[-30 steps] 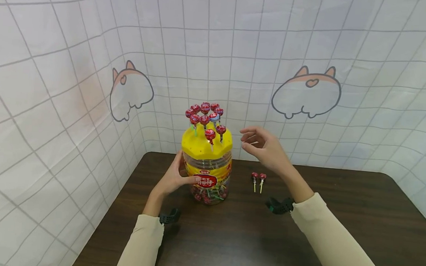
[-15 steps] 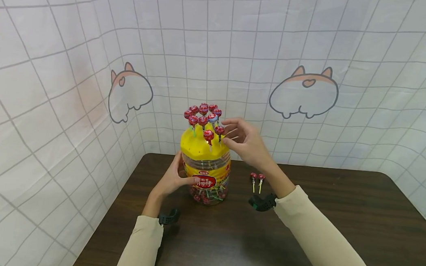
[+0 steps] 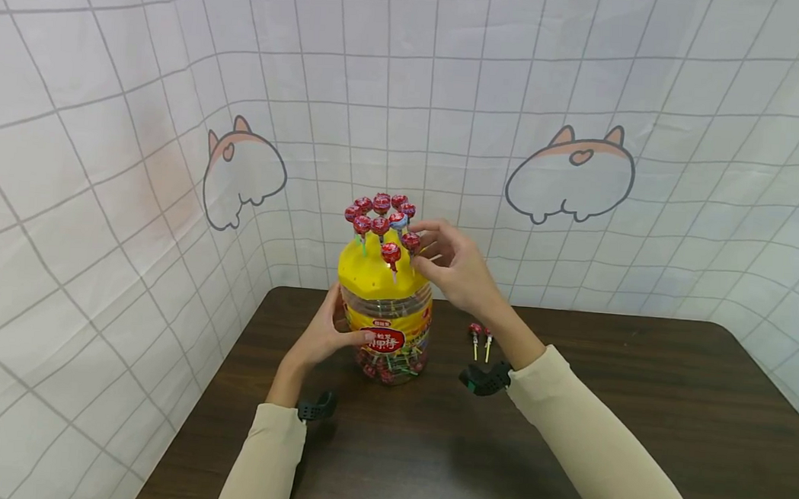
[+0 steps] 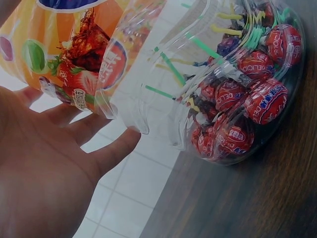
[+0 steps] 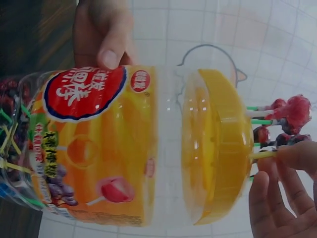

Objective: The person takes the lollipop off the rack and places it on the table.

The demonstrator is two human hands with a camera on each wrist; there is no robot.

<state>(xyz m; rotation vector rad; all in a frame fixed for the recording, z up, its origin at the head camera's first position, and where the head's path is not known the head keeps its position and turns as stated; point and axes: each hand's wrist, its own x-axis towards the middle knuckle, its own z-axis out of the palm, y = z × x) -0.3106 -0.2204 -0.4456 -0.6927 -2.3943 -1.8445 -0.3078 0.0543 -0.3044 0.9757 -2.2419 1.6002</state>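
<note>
A clear plastic jar (image 3: pixel 396 308) with a yellow lid (image 3: pixel 364 274) stands on the table, tilted neither way that I can see. Several red-wrapped lollipops (image 3: pixel 380 226) stick up from the lid, and more loose lollipops (image 4: pixel 267 101) lie inside the jar's base. My left hand (image 3: pixel 322 336) grips the jar's left side, thumb across the label and fingers behind. At the lid's right edge, my right hand (image 3: pixel 456 272) pinches a lollipop (image 3: pixel 410 242) between thumb and fingers. Its yellow stick (image 5: pixel 262 154) meets the lid in the right wrist view; its head is mostly behind the fingers there.
Two lollipops (image 3: pixel 476 338) lie side by side on the dark wooden table (image 3: pixel 602 422), right of the jar and behind my right forearm. A white gridded cloth (image 3: pixel 450 92) with cartoon drawings hangs behind and at the left.
My right hand has moved left from beside the jar to the lid's right edge and has taken hold of the lollipop there. The left hand stays on the jar.
</note>
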